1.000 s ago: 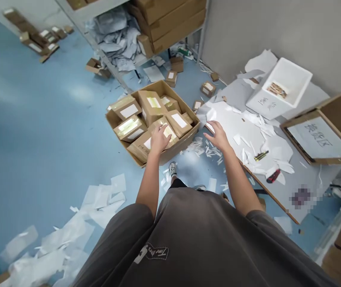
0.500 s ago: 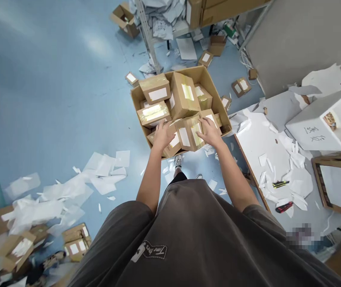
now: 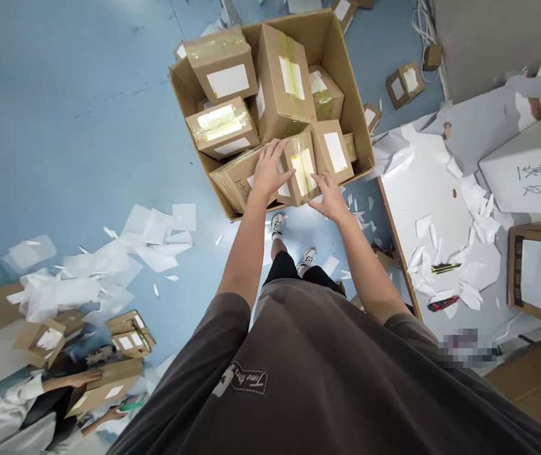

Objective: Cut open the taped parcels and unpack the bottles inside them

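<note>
A large open carton (image 3: 352, 107) is packed with several taped, white-labelled cardboard boxes. At its near edge, a small cardboard box (image 3: 301, 165) with yellowish tape sits between my hands. My left hand (image 3: 272, 170) lies on its left side, fingers spread over the upper edge and thumb pointing across the front. My right hand (image 3: 331, 198) is at the lower right edge, fingertips touching or very near it, thumb apart. Both hands look open, not wrapped around anything. Left of them stands a brown box with handwriting (image 3: 238, 180); a labelled box (image 3: 331, 150) stands to the right.
On the right, a white-topped table (image 3: 429, 189) bears paper scraps, a yellow cutter (image 3: 445, 268) and a red cutter (image 3: 443, 304). Paper sheets (image 3: 157, 234) litter the floor at left. A co-worker's hand (image 3: 83, 378) rests on a carton (image 3: 109, 387) at lower left.
My view has shifted, so the large carton appears higher and bigger. My left hand has moved right onto the small box. A co-worker with a carton has come into view at lower left.
</note>
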`<state>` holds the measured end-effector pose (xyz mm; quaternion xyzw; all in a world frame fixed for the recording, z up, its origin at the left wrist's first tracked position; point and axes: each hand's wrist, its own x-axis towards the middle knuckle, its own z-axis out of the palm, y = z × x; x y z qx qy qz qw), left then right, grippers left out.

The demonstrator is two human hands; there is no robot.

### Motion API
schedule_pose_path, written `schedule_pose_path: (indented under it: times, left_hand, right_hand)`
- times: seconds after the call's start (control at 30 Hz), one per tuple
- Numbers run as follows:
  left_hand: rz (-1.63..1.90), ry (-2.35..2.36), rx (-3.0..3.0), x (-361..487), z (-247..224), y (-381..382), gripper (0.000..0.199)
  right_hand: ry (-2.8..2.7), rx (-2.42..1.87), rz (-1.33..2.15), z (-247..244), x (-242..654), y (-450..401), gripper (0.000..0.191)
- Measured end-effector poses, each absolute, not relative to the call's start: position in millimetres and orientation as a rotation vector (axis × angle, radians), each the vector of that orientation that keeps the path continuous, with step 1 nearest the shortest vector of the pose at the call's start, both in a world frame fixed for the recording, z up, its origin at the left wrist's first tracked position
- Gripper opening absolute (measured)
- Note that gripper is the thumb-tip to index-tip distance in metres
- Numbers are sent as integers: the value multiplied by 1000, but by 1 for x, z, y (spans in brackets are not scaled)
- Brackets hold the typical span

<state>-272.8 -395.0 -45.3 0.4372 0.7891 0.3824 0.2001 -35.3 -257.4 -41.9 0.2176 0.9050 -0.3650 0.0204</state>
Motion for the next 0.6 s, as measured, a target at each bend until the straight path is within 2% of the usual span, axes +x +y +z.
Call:
schedule_pose_path:
  times: [0.17,0.33,0.6]
  left_hand:
    - [982,2370,1188,-268,-24,-433,94]
    - [1113,2349,1151,-270,-26,-469,96]
    - [1346,2185,1030,-275,-40,-468,91]
  right_hand:
    - [2734,776,-1210,-54,-23,-285,113]
    - [2762,810,-1166,-62,-48,-314,134]
    - [2823,982,-962,-49,-73,-344,127]
